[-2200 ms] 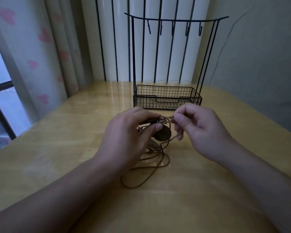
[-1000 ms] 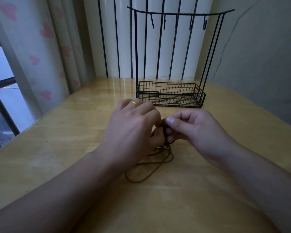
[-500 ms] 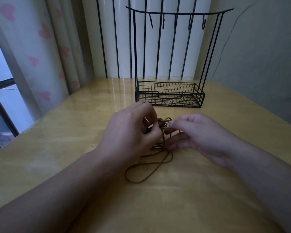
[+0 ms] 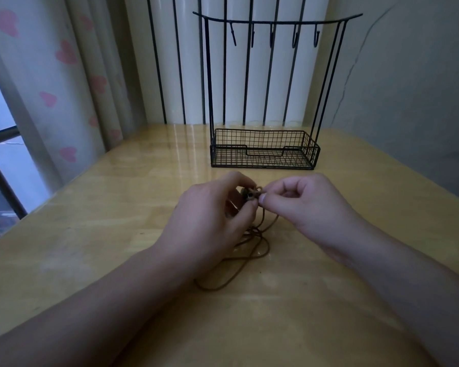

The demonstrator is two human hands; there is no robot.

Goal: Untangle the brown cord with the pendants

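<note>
Table (image 4: 122, 234): glossy yellow wood, smooth, with window glare streaks. Black wire rack (image 4: 263, 149) stands at the far edge: mesh basket below, hooked rail above.

Change: half a second ago the right hand (image 4: 310, 207) lay with fingers loosely spread beside the tangle. Now its thumb and forefinger are pressed together, pinching a strand of the brown cord (image 4: 260, 242) at the knot. The left hand (image 4: 212, 221) has kept its hold, fingers curled round the bunched part with a small dark pendant (image 4: 247, 196) between its tips. Judgement: a fresh grip for teasing one strand free; the tangle is not yet open.

Cord: thin, round, matte brown, limp. It hangs from the raised knot between both hands, and its loose loops lie on the table below them. Other pendants cannot be made out.
</note>
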